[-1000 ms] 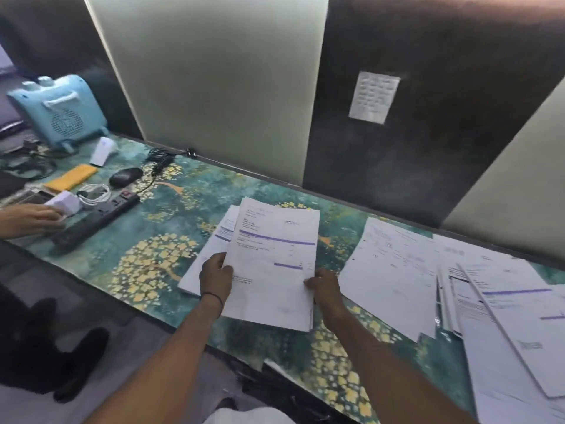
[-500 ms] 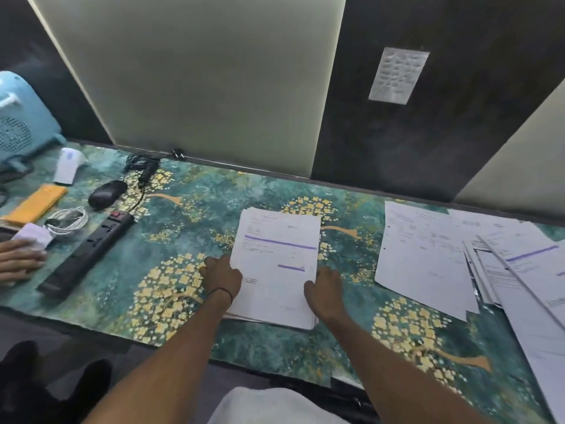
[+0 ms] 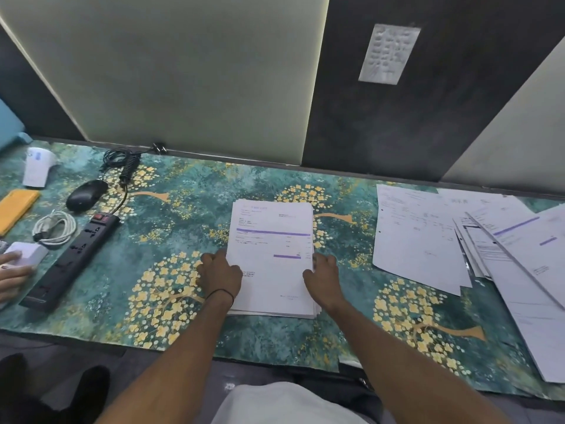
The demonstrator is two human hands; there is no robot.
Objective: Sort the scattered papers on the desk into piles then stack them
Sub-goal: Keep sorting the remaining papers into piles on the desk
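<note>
A squared stack of white papers (image 3: 272, 240), its top sheet printed with purple bars, lies flat in the middle of the green flowered desk cover (image 3: 183, 228). My left hand (image 3: 218, 275) presses against the stack's left edge and my right hand (image 3: 324, 278) against its right edge, both near its lower half. Loose papers (image 3: 419, 237) lie fanned and overlapping at the right side of the desk, several with purple bars (image 3: 535, 240).
At the left lie a black power strip (image 3: 72, 260), a black mouse (image 3: 86, 194), a coiled white cable (image 3: 55, 229), a yellow phone (image 3: 15, 209) and a white device (image 3: 36, 166). Another person's hand (image 3: 12, 270) rests on a white object at the left edge. Panels stand behind the desk.
The stack I held tilted above the desk a second ago now lies flat on it, over the sheets that lay beneath it. My hands moved to its side edges.
</note>
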